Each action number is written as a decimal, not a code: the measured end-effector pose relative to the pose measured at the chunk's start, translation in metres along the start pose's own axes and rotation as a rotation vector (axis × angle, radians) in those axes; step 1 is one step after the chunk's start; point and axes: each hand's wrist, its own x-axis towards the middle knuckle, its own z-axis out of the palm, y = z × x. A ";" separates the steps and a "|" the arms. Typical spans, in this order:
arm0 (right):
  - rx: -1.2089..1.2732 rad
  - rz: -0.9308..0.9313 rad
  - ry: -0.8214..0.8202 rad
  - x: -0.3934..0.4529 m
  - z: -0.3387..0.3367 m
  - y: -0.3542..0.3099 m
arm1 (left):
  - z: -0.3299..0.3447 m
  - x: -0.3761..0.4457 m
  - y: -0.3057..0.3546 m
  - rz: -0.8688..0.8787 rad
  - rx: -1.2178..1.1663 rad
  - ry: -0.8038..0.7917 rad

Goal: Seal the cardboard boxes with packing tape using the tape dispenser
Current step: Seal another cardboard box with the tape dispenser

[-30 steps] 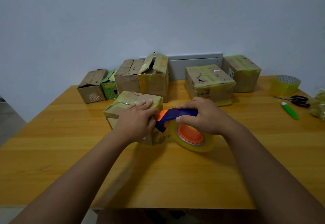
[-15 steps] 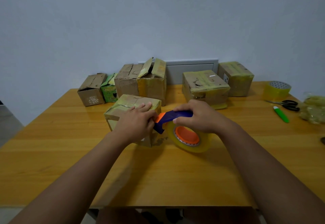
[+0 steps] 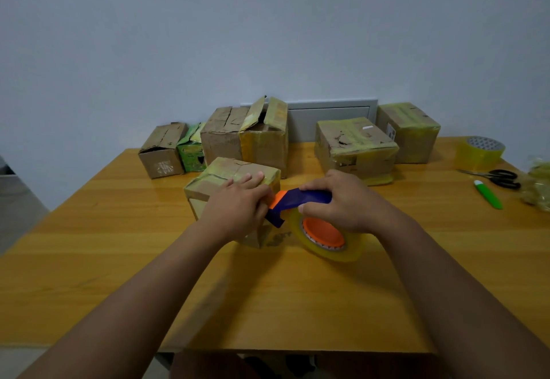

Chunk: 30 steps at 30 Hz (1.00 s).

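I see the left hand lying flat, fingers straight, pressing the taped cardboard box at worktop centre. Right hand grips the blue-orange tape dispenser at the box's 3 o'clock, nose touching it. More boxes at 12 o'clock.

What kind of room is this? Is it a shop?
Probably not a shop: it looks like a plain room used for packing parcels. Taped boxes stand along a wooden table, with a spare tape roll and scissors beside a bare wall.
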 end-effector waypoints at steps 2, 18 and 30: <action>-0.022 -0.012 -0.014 0.005 -0.005 -0.011 | 0.000 0.000 -0.001 0.007 -0.005 -0.011; -0.151 0.127 0.010 0.008 -0.003 -0.043 | -0.009 -0.002 0.004 -0.021 -0.017 -0.050; -0.197 0.165 -0.126 -0.021 -0.022 0.021 | -0.011 -0.002 -0.006 -0.011 0.025 -0.053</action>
